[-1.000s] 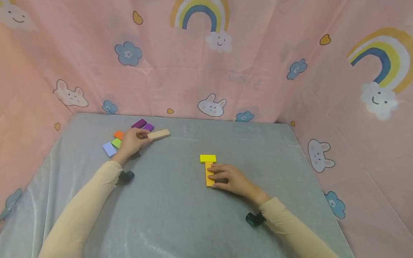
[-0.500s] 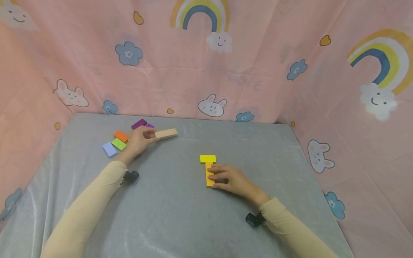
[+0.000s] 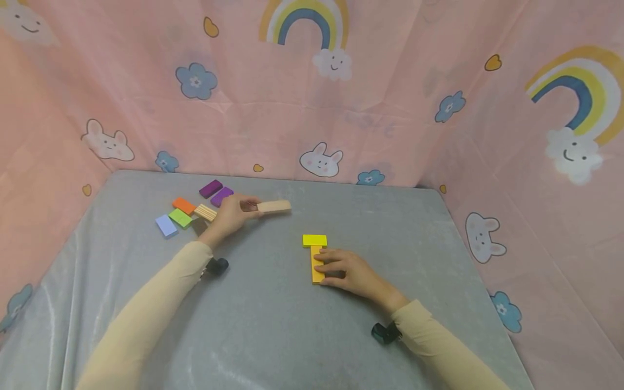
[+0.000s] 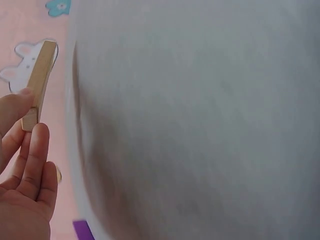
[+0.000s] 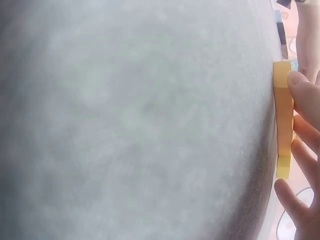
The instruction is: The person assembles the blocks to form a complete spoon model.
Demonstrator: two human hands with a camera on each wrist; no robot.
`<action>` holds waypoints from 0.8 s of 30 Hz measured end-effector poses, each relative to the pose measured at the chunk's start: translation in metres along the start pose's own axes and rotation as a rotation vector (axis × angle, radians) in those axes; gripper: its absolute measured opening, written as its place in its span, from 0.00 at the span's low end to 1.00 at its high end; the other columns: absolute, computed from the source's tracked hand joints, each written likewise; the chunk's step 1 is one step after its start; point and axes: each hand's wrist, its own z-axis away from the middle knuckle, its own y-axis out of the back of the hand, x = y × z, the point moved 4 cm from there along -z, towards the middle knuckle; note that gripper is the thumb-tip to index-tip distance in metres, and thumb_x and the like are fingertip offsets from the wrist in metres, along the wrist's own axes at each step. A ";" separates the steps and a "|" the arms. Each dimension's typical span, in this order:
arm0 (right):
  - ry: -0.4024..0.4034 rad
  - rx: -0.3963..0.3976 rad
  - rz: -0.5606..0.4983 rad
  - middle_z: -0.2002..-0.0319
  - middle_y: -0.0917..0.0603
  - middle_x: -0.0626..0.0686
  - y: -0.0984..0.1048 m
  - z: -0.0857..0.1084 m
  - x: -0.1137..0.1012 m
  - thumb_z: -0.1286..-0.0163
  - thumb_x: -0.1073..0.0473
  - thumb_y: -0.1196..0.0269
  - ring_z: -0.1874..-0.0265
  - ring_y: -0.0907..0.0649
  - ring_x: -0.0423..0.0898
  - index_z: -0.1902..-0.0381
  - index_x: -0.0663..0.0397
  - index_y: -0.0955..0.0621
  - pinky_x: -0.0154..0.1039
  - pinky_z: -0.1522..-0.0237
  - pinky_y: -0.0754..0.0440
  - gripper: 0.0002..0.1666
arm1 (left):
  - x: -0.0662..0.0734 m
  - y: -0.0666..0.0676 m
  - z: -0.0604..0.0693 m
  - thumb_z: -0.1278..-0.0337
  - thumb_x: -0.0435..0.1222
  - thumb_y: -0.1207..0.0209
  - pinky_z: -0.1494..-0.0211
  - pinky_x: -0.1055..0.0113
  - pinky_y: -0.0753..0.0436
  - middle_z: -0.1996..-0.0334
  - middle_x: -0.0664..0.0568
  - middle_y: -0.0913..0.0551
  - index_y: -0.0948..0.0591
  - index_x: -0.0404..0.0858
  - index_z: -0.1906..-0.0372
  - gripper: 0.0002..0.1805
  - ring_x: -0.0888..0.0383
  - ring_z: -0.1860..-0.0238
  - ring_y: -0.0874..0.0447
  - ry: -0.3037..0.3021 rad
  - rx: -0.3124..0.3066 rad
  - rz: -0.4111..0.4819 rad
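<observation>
Between thumb and fingertips, my left hand (image 3: 230, 215) pinches one end of a plain wooden block (image 3: 275, 207), raised off the cloth. The left wrist view shows the same block (image 4: 42, 72) pointing away from the left hand (image 4: 30, 175). My right hand (image 3: 359, 275) rests its fingertips and thumb along the right side of an orange block (image 3: 316, 266). That block lies lengthwise, its far end meeting a crosswise yellow block (image 3: 314, 240) in a T shape. In the right wrist view, the thumb touches the orange block (image 5: 284, 112) near one end.
At the back left of the grey cloth (image 3: 273, 325) lie dark purple (image 3: 210, 188), purple (image 3: 221, 196), orange (image 3: 183, 205), green (image 3: 180, 218), light blue (image 3: 167, 226), striped (image 3: 205, 212) and dark brown (image 3: 199, 225) blocks. Pink patterned curtains (image 3: 380, 97) stand behind and beside.
My left hand has carried the wooden block to the right, away from the loose blocks, uncovering the striped and purple ones. The right hand and the T-shaped pair have stayed put.
</observation>
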 end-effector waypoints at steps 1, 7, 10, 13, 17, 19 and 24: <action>-0.009 -0.006 -0.004 0.37 0.19 0.46 0.000 0.000 0.001 0.39 0.49 0.29 0.33 0.24 0.48 0.46 0.44 0.15 0.50 0.31 0.27 0.23 | 0.002 -0.004 -0.001 0.45 0.43 0.30 0.47 0.54 0.20 0.57 0.44 0.13 0.15 0.42 0.49 0.19 0.49 0.52 0.16 0.001 -0.010 0.006; -0.008 -0.003 0.008 0.37 0.18 0.45 -0.001 0.001 0.000 0.40 0.49 0.29 0.33 0.23 0.48 0.47 0.44 0.14 0.50 0.31 0.26 0.22 | 0.012 -0.028 -0.007 0.45 0.44 0.31 0.50 0.56 0.19 0.58 0.47 0.13 0.15 0.44 0.50 0.18 0.52 0.54 0.16 -0.036 -0.045 0.001; 0.008 0.011 0.013 0.38 0.18 0.47 -0.001 0.002 -0.001 0.40 0.49 0.28 0.34 0.22 0.49 0.47 0.44 0.14 0.51 0.33 0.26 0.22 | 0.020 -0.041 -0.008 0.46 0.43 0.30 0.51 0.57 0.18 0.59 0.48 0.13 0.14 0.43 0.50 0.17 0.53 0.56 0.15 -0.069 -0.059 0.001; 0.012 0.019 0.013 0.38 0.18 0.47 0.000 0.002 -0.002 0.40 0.49 0.28 0.34 0.22 0.49 0.47 0.44 0.14 0.52 0.33 0.25 0.22 | 0.028 -0.052 -0.008 0.46 0.42 0.30 0.52 0.59 0.16 0.59 0.49 0.13 0.15 0.43 0.50 0.18 0.53 0.57 0.15 -0.092 -0.087 0.007; 0.012 0.022 0.019 0.38 0.18 0.47 0.000 0.002 -0.003 0.40 0.49 0.28 0.34 0.22 0.50 0.48 0.44 0.14 0.53 0.34 0.25 0.22 | 0.037 -0.066 -0.007 0.45 0.42 0.30 0.56 0.63 0.16 0.59 0.49 0.13 0.15 0.41 0.49 0.19 0.54 0.57 0.16 -0.104 -0.128 0.019; 0.011 0.018 0.019 0.38 0.18 0.47 0.001 0.002 -0.004 0.40 0.49 0.28 0.34 0.22 0.50 0.48 0.44 0.14 0.53 0.34 0.25 0.22 | 0.040 -0.072 -0.007 0.45 0.42 0.30 0.57 0.65 0.16 0.59 0.49 0.14 0.15 0.41 0.49 0.19 0.55 0.57 0.16 -0.110 -0.140 0.031; -0.002 -0.001 0.007 0.38 0.18 0.47 0.001 0.000 -0.004 0.39 0.49 0.29 0.33 0.23 0.49 0.47 0.45 0.14 0.52 0.32 0.26 0.22 | 0.043 -0.081 -0.008 0.45 0.40 0.30 0.59 0.67 0.17 0.59 0.49 0.13 0.15 0.41 0.50 0.17 0.56 0.58 0.16 -0.127 -0.144 0.040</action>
